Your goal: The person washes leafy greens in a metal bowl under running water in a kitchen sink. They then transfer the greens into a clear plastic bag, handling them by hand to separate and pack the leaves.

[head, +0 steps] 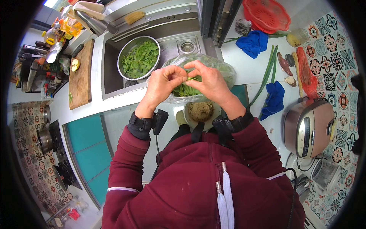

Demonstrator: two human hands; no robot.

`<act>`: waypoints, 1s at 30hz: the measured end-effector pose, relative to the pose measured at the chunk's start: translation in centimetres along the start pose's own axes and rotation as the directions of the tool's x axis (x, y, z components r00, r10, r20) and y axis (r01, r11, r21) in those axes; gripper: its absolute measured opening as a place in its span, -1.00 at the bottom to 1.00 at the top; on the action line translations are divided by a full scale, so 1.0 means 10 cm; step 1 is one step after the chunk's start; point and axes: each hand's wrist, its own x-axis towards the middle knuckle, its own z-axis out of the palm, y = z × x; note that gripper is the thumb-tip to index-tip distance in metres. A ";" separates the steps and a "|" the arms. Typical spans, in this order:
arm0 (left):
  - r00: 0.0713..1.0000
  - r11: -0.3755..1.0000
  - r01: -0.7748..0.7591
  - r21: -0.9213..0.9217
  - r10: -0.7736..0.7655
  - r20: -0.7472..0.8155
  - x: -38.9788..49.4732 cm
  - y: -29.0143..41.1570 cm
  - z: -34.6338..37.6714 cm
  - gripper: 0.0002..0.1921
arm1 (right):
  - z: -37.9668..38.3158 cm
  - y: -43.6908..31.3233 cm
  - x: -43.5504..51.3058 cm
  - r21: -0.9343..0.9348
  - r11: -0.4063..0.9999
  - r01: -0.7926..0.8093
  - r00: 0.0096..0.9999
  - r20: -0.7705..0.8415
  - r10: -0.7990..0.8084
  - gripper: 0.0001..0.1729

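Note:
My left hand point(167, 83) and my right hand point(210, 83) meet in front of me. Their fingertips pinch a thin green stem point(194, 78). Directly beneath them is a clear plastic bag point(228, 68) at the sink's front edge, with loose leafy greens point(186, 91) inside. My hands hide part of the bag's opening. Beyond my left hand, a round metal basin point(119, 63) stands in the sink, and many picked green leaves point(140, 60) lie in it.
The stainless sink point(171, 48) has its drain at right. On the left counter lies a wooden cutting board point(81, 80) with a cut fruit point(75, 65). To the right are scallions point(266, 71), blue cloths point(253, 44), a red plastic basket point(267, 15) and a rice cooker point(308, 128).

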 end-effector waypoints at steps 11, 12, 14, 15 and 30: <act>0.992 0.948 -0.071 0.310 0.035 0.120 -0.12 -0.08 -0.11 -0.92 | -0.18 0.20 -0.05 0.366 0.925 -0.100 0.993 -0.017 0.114 -0.76; 0.977 0.859 -0.197 0.472 0.129 0.172 -0.14 -0.12 -0.08 -0.95 | -0.23 0.21 -0.07 0.567 0.805 -0.174 0.983 0.053 0.175 -0.77; 0.940 0.739 -0.342 0.581 0.284 0.192 -0.16 -0.21 -0.03 -0.94 | -0.32 0.22 -0.12 0.638 0.725 -0.260 0.962 0.106 0.251 -0.75; 0.908 0.665 -0.410 0.625 0.362 0.211 -0.16 -0.25 0.01 -0.93 | -0.36 0.22 -0.15 0.673 0.685 -0.281 0.955 0.127 0.268 -0.74; 0.883 0.554 -0.438 0.708 0.412 0.224 0.08 -0.23 -0.19 -0.95 | -0.43 0.23 -0.40 0.717 0.583 -0.382 0.923 0.264 0.280 -0.72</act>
